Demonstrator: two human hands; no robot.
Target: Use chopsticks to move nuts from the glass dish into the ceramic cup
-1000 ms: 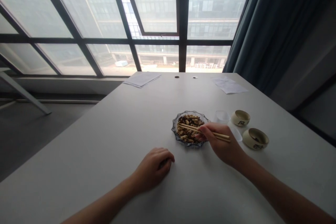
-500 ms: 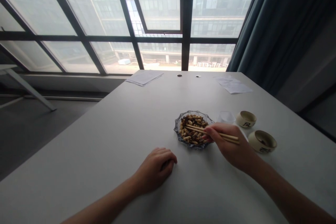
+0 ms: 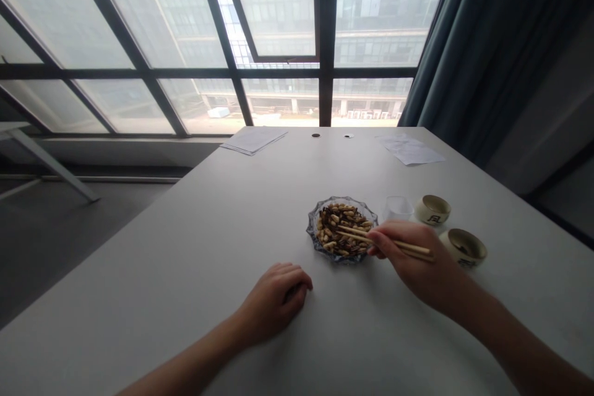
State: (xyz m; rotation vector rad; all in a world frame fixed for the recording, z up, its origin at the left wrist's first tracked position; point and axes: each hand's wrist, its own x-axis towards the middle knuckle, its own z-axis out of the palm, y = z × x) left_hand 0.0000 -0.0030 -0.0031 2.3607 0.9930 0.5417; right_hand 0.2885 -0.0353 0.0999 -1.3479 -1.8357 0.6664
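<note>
My right hand [image 3: 413, 260] is closed around a pair of wooden chopsticks [image 3: 403, 245]. Their tips reach over the pale, peanut-like pieces and dark, thin bits [image 3: 336, 219] heaped in a scalloped glass dish [image 3: 315, 240]. Whether the tips pinch a piece is too small to tell. On the table, left of and nearer than the dish, rests my left hand [image 3: 276, 297], fingers curled in and no object visible in it. Just beyond my right hand stand a clear plastic container [image 3: 398, 207] and two cream bowls, the farther one [image 3: 432, 210] and the nearer one [image 3: 464, 249], both with dark markings.
The white table [image 3: 223, 223] runs toward large windows. Papers lie at its far left [image 3: 254, 140] and far right [image 3: 411, 150], with two round holes between them. A dark curtain [image 3: 445, 43] hangs at the right.
My right hand has drawn slightly to the right, and the chopstick tips have shifted right over the heap. My left hand stays in place. The view has moved a little.
</note>
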